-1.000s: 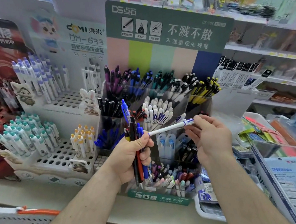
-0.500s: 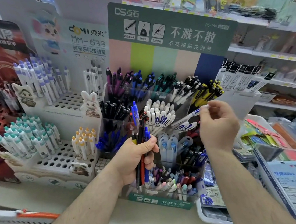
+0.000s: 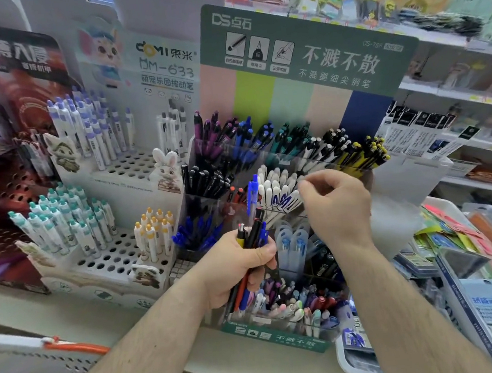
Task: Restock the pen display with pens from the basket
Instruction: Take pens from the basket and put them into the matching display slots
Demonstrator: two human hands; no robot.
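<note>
Hands (image 3: pixel 241 265) before shelf (image 3: pixel 69 308) display (image 3: pixel 301 59)

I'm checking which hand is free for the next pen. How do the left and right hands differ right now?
The left hand grips a mixed bundle of pens, fingers curled round them; the right hand holds no pen that shows, its fingertips drawn together. The left sits low, in front of the display's bottom bin; the right is higher, at the white pens. Both are bare, backs to the camera.
</note>
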